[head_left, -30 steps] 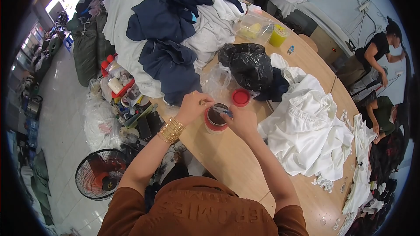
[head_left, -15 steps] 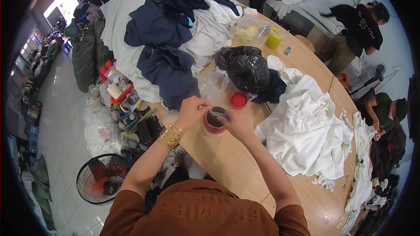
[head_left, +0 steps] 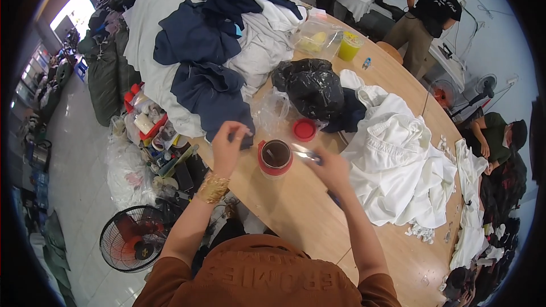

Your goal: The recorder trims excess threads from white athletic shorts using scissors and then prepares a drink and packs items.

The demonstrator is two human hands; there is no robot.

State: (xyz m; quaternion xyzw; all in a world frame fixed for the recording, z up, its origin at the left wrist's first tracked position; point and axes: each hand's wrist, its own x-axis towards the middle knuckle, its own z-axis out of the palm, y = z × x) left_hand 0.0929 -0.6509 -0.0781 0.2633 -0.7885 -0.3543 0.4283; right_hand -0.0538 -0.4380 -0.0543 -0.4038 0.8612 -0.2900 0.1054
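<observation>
A red-and-white tumbler stands uncovered on the table in front of me, with something dark brown inside. Just left of its rim is my left hand, raised with a gold bracelet at the wrist. Its fingertips are drawn together; whatever they pinch is too small to make out. To the tumbler's right, my right hand grips small metal snips, blades pointing toward the tumbler and slightly blurred. Beyond the tumbler lies a round red lid, apart from both hands.
Navy and white garments heap at the far left; white fabric lies right. Behind the lid are a black plastic bag and a clear bag. A yellow-green cup stands farther back. A floor fan is left. Two co-workers are right.
Both hands have parted from over the tumbler, the left moving left and the right moving right with the snips. A co-worker at the back has straightened up and shifted left in view.
</observation>
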